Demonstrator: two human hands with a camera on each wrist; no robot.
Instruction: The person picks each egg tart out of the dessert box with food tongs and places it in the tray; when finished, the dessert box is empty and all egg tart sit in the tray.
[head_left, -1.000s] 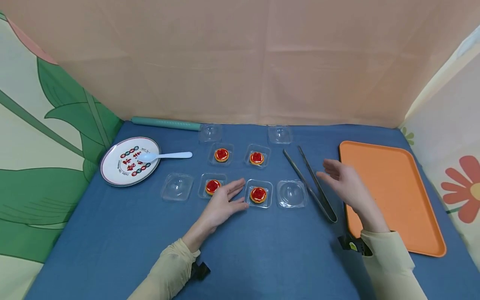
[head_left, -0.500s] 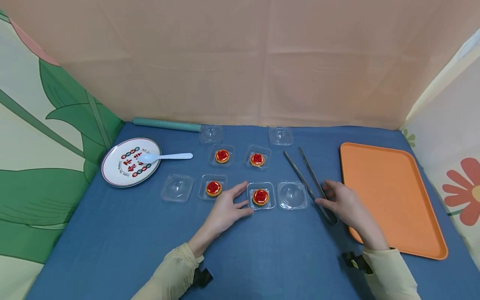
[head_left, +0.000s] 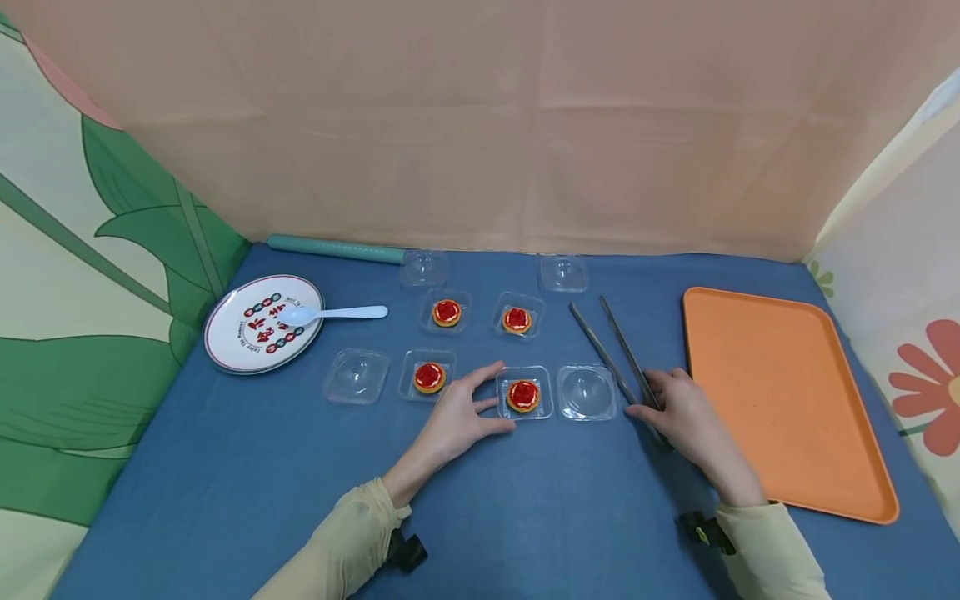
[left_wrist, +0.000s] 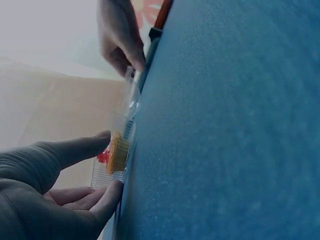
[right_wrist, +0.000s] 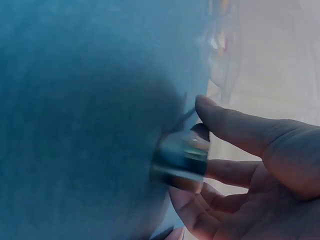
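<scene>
The right hand [head_left: 686, 421] has thumb and fingers curled round the bent end of the metal tongs [head_left: 627, 350]; how firmly, I cannot tell. Left of the tongs, past a clear lid [head_left: 587, 392], a red-topped tart [head_left: 523, 396] sits in an unlidded container [head_left: 547, 392]. The left hand [head_left: 459, 425] is at the container's side away from the tongs, fingers spread — contact unclear. Should the tongs swing left, they could shove the lid into the container; a careless left thumb might smear the topping.
</scene>
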